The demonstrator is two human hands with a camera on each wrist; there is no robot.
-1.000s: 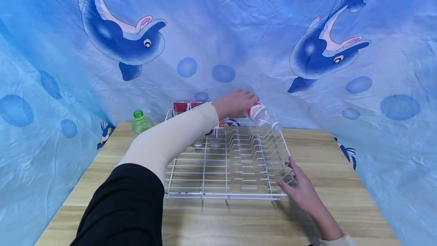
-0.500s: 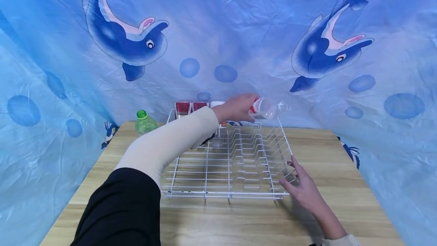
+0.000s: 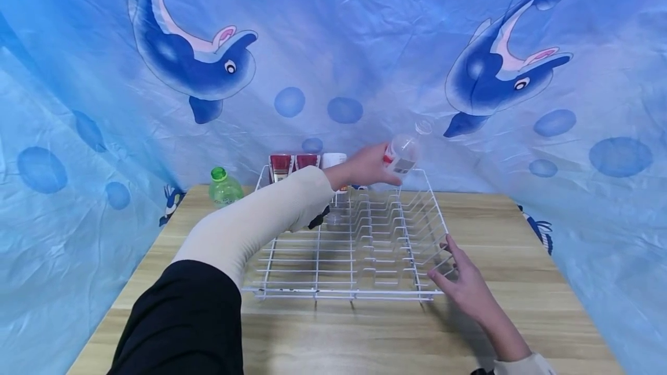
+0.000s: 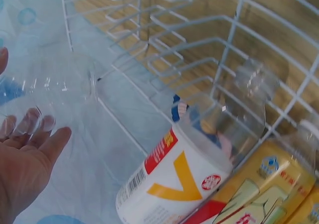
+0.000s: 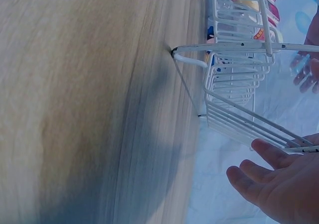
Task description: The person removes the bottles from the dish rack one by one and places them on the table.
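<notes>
Above the back right of a white wire dish rack [image 3: 333, 293], my left hand [image 3: 371, 165] grips a clear plastic bottle [image 3: 405, 152] with a red and white label. The bottle's neck points up and right. In the left wrist view the transparent bottle [image 4: 60, 79] shows faintly beside the curled fingers [image 4: 59, 143]. My right hand [image 3: 464, 282] holds the rack's right side wires between thumb and fingers. In the right wrist view this hand [image 5: 286, 184] lies against the rack's edge, its grip partly out of frame.
Upside-down bottles stand in the rack's back left, including one with a white label [image 4: 174, 184] and one with a yellow label [image 4: 259, 189]. Red-ended items [image 3: 280, 165] are beside them. A green bottle [image 3: 225, 188] stands behind the rack's left on the wooden table [image 3: 323, 340].
The left hand has lifted the bottle off the rack's back right corner. Its neck has swung from pointing down-right to up-right. The right hand stays on the rack.
</notes>
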